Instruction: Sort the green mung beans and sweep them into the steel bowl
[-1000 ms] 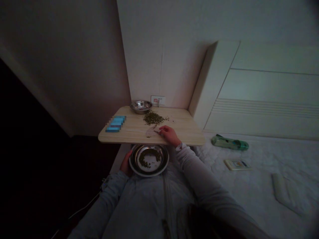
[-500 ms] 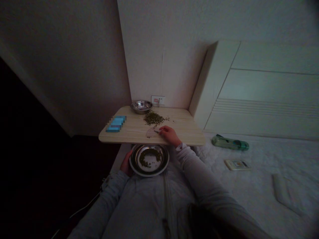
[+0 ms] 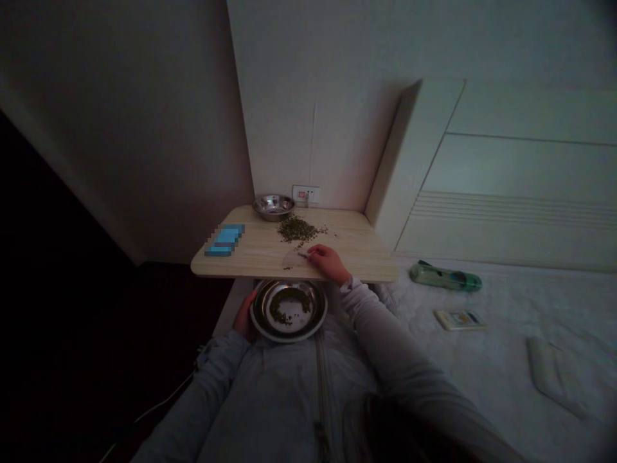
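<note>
My left hand (image 3: 246, 316) grips the left rim of a steel bowl (image 3: 289, 335), held under the table's front edge. Small green beans (image 3: 277, 306), mung beans by their look, lie in a curve on the bowl's bottom. Over the table's front part, my right hand (image 3: 328, 260) is closed in a pinch at the edge of a thin see-through piece (image 3: 290, 258), whose exact kind I cannot make out. A few beans lie at that piece. Just beyond the fingers, a loose heap of green beans (image 3: 296, 229) spreads across the wooden tabletop (image 3: 250, 260).
Another steel bowl (image 3: 274, 207) stands at the table's back, near a wall socket (image 3: 306, 193). A blurred blue item (image 3: 225, 240) lies on the left. On the bed to the right are a green bottle (image 3: 446, 277) and a phone (image 3: 459, 319). A white cable (image 3: 164, 400) hangs lower left.
</note>
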### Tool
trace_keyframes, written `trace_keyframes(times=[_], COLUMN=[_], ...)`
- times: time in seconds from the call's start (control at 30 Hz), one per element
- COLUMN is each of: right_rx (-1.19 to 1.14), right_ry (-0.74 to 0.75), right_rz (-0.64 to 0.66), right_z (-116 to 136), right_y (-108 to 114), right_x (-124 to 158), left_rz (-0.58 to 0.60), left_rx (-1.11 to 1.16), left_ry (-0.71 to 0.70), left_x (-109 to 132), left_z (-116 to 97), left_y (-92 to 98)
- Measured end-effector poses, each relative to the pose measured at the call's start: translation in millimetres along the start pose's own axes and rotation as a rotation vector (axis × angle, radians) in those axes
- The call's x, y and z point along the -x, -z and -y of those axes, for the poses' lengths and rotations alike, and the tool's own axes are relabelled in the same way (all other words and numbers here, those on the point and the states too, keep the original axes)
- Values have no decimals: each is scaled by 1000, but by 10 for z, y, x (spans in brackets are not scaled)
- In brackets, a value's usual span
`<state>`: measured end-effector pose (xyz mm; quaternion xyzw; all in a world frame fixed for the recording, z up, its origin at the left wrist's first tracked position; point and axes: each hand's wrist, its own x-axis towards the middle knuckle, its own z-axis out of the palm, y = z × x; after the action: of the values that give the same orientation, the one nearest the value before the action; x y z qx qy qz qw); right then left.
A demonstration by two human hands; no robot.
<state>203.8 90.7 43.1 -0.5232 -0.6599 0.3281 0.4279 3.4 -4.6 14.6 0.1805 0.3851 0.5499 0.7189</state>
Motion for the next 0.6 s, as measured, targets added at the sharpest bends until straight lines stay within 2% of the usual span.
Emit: trace_keyframes(times=[0.27,0.6], right_rx=[-16,64], right_ry=[-9,-29], right_rz=[-11,-116], right_z=[21,23], right_y=[8,-6], right_x=[-2,-4], left_rz=[-11,-29], left_rx=[-2,45], left_ry=[-19,40], left_x=[-22,-30], left_z=[10,13], left_y=[16,21])
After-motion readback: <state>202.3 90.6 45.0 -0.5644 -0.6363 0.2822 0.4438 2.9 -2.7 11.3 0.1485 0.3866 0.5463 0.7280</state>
